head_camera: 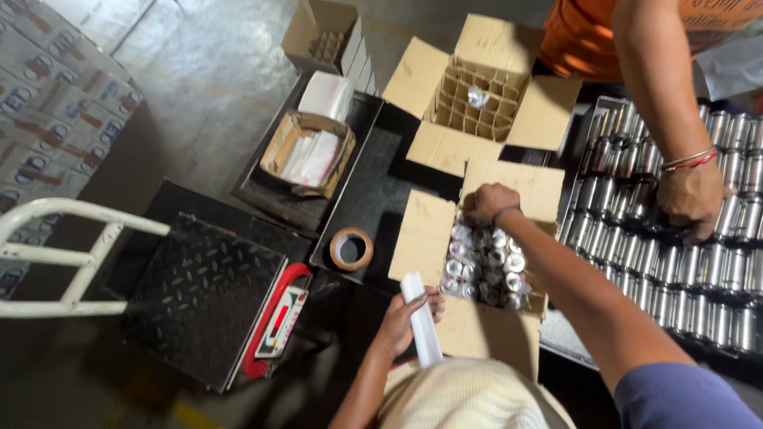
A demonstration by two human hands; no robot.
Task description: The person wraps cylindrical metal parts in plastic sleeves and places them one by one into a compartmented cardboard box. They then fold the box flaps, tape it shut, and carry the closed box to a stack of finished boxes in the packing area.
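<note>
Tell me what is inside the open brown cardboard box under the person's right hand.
The open brown cardboard box holds shiny metal cylinders standing upright in rows, ends up. The right hand covers the far corner; anything beneath the cylinders is hidden.

black table; cartons; tape roll; tray of cans

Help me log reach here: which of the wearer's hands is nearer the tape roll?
Left. The left hand, holding a white roll, sits just right of the tape roll; the right hand is farther, at the carton's far edge.
</note>
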